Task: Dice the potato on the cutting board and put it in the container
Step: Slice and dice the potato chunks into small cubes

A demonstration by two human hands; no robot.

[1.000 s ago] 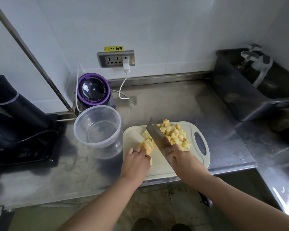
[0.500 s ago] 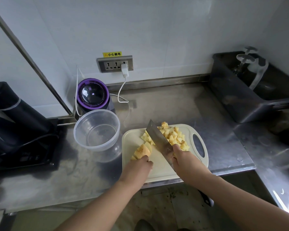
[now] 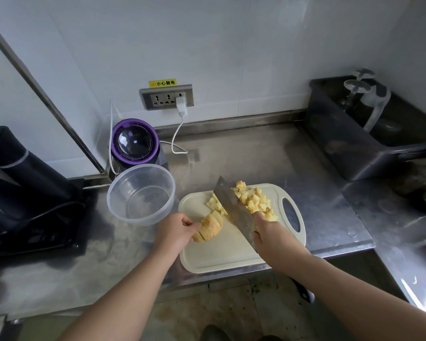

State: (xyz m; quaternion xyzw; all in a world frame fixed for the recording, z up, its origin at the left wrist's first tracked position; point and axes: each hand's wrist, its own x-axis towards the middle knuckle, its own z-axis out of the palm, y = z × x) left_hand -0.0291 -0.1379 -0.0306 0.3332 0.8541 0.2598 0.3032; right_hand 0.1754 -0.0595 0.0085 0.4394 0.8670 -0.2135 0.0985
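Approx. half done: L hand pinches the remaining potato chunk, R hand grips the cleaver, dice piled beyond R fingers on cutting board (container holds none yet).

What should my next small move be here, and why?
Probably bring the steel cleaver down across the sliced yellow potato chunk that the left hand pinches on the cream plastic cutting board. The right hand holds the blade just beside it, the chunk is only in slices, and the clear round plastic container is empty.
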